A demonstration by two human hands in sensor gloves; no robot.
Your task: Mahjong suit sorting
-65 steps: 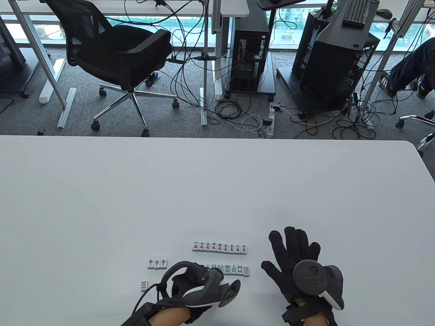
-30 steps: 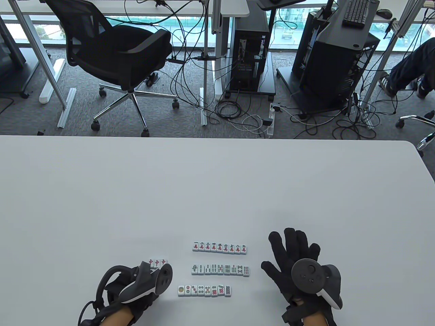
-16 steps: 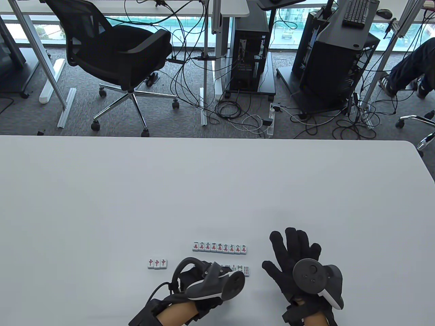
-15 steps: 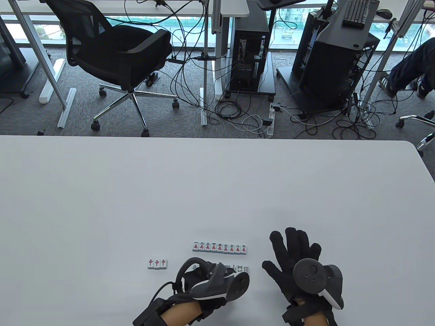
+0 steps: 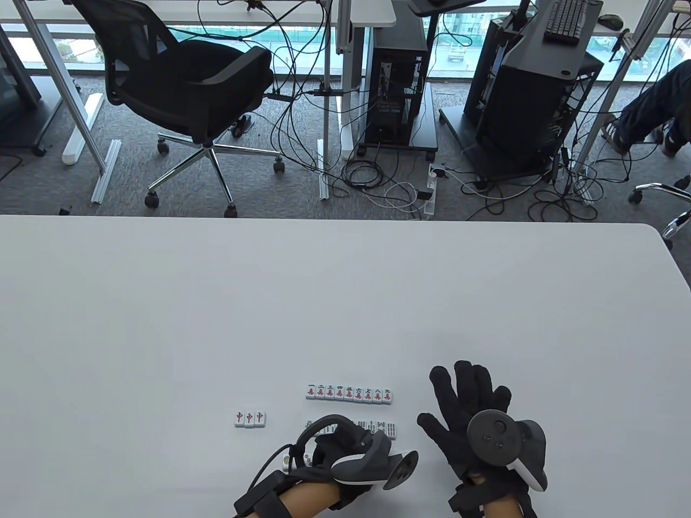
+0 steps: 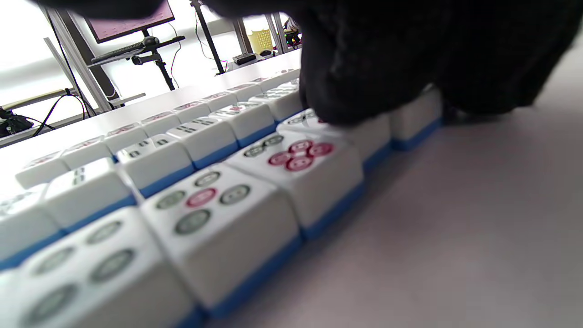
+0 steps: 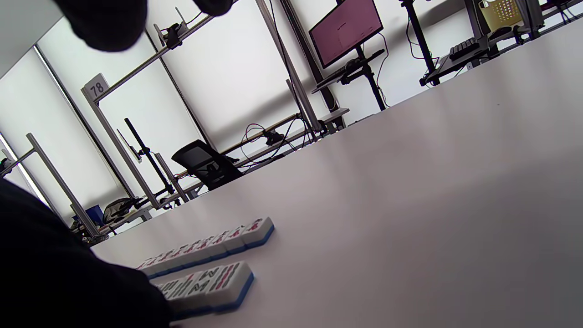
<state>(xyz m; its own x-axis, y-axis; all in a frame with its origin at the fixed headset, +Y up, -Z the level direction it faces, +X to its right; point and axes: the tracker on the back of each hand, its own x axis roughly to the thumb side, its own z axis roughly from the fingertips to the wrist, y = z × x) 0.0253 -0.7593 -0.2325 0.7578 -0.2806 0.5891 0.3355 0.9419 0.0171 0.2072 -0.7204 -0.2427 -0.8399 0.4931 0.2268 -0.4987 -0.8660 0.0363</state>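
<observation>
Black-gloved left hand (image 5: 345, 458) now rightward, gripping dot tiles (image 6: 298, 157); right hand (image 5: 469, 410) splayed.

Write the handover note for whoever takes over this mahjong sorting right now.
Left hand: low over the nearest row, the circle tiles, fingertips touching tiles at its right end; whether it pinches one cannot be told.
Right hand: open, flat on the table, right of the rows, holding nothing.
Done: character tiles stand in a full far row; bamboo tiles form the middle row, partly hidden by the left hand; three red tiles sit grouped to the left.
Left: finish and straighten the circle row; check that no stray tile lies under the left hand.
</observation>
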